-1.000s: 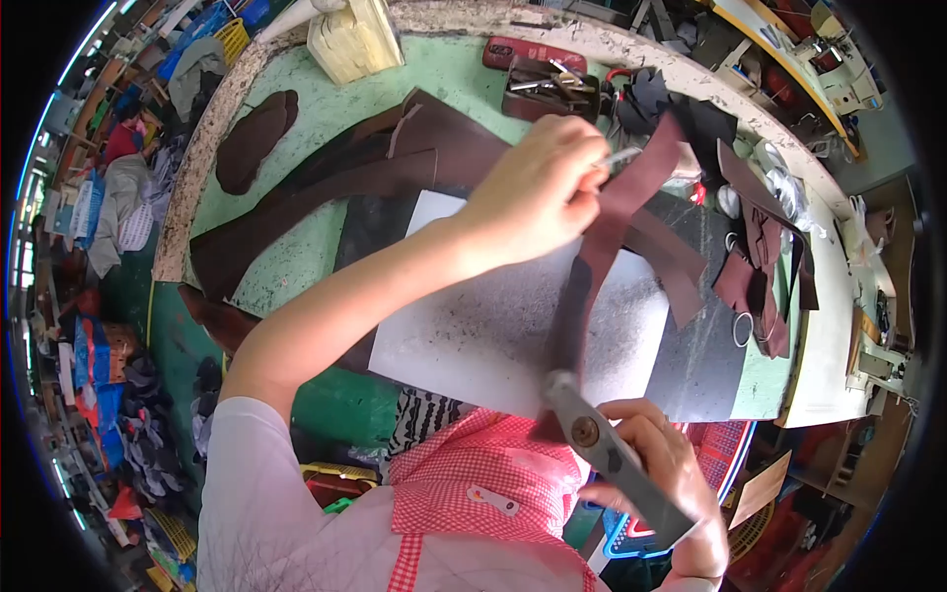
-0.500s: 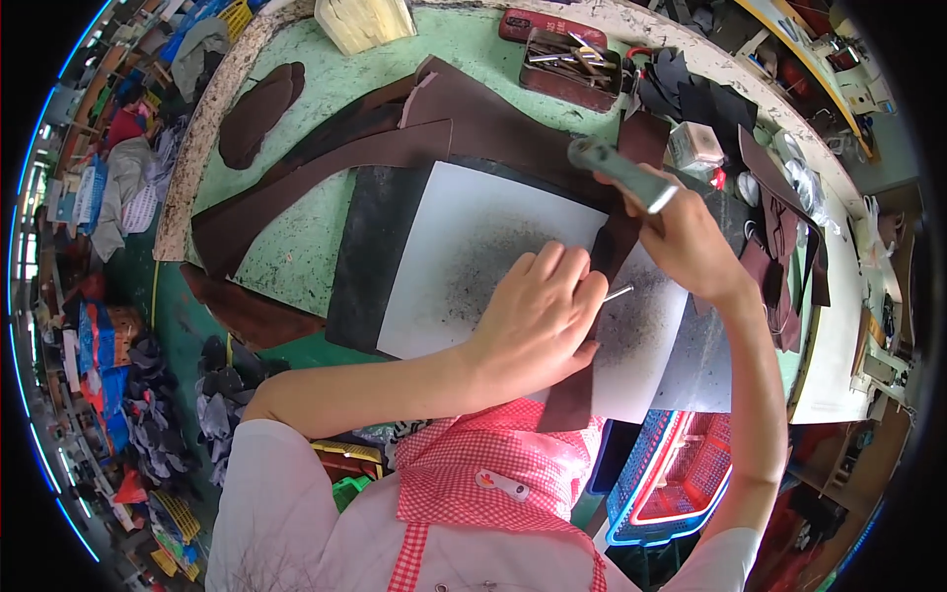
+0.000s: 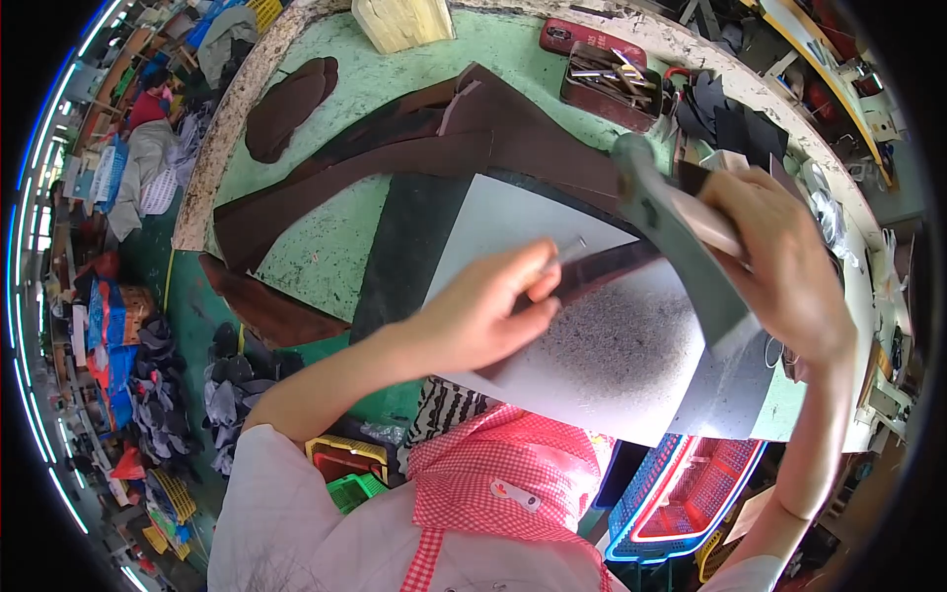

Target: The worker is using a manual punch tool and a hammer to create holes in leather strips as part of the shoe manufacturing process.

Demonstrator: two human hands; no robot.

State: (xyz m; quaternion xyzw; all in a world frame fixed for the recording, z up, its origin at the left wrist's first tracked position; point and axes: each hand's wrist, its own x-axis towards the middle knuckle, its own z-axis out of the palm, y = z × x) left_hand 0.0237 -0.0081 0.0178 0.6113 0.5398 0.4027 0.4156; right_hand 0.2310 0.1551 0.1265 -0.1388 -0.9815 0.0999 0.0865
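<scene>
My right hand (image 3: 784,257) is closed round the wooden handle of a hammer (image 3: 686,242). Its grey metal head is raised high and covers part of the work surface. My left hand (image 3: 483,306) is closed on a thin metal punch (image 3: 572,247), whose bright end sticks out beyond the fingers. Beneath that hand a dark brown leather strip (image 3: 612,268) runs at a slant across a white board (image 3: 483,222). Whether the fingers also pinch the strip cannot be made out. Dark specks cover the board, densest right of the strip.
Brown leather pieces (image 3: 395,158) lie on the green table (image 3: 326,247) behind the board. A red tin of metal tools (image 3: 612,89) and a pale yellow block (image 3: 402,22) stand at the back. Black scraps (image 3: 730,118) are far right; a blue and red basket (image 3: 681,493) sits below the table edge.
The hammer has risen and swung nearer to me. My left hand has moved left and tilted, lifting the punch. The leather strip has turned from nearly upright to a slant. The whole view has shifted slightly.
</scene>
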